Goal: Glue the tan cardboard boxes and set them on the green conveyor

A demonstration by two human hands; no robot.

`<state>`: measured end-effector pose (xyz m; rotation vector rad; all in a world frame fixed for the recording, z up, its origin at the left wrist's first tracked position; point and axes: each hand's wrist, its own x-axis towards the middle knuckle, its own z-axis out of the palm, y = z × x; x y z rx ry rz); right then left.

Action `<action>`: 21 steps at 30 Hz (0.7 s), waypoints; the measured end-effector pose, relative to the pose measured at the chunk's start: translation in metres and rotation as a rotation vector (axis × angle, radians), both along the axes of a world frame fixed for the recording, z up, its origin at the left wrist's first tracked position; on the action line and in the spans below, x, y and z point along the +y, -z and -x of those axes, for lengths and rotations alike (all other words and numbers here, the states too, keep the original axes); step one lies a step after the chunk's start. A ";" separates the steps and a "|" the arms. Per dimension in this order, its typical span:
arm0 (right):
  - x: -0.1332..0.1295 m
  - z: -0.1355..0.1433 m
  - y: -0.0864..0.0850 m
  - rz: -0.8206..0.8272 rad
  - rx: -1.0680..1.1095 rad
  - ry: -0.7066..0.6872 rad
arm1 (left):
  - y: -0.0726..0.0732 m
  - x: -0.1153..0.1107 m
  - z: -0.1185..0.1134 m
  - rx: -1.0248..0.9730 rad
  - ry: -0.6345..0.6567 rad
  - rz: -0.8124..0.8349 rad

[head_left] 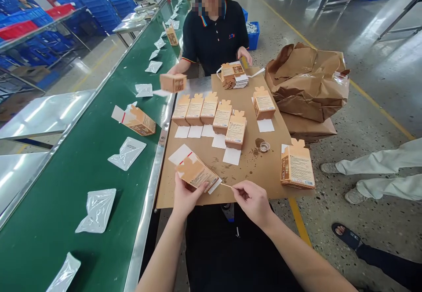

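Observation:
My left hand (189, 196) grips a brown printed carton (197, 172), tilted on its side, with a white flap and a red strip at its far end. In my right hand (252, 198) a thin stick (227, 185), like a cotton swab, is pinched; its tip reaches the carton's near end flap (215, 185). Beyond my hands stands a small clear round dish (264, 147) beside a dark brown patch on the cardboard sheet (194, 144). A row of upright cartons (209, 109) with white flaps laid out faces me, and another carton (298, 165) stands near my right forearm.
On the left runs a green conveyor belt (99, 160) bearing silver pouches (128, 153) and an open carton (138, 120). Across the table a co-worker (214, 37) holds a carton (173, 82) near a stack of flat cartons (232, 75). Crumpled brown paper (306, 81) lies at right.

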<state>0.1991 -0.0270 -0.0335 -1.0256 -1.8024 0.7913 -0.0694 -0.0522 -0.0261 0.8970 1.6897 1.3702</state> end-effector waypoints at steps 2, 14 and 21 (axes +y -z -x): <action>-0.007 -0.011 -0.007 0.002 0.010 0.022 | 0.003 -0.008 -0.009 0.086 -0.006 -0.004; -0.036 -0.042 -0.030 0.034 0.013 0.093 | 0.023 -0.015 -0.032 0.299 -0.162 0.031; -0.037 -0.042 -0.039 -0.010 0.074 0.065 | -0.001 -0.024 0.011 0.501 -0.380 0.161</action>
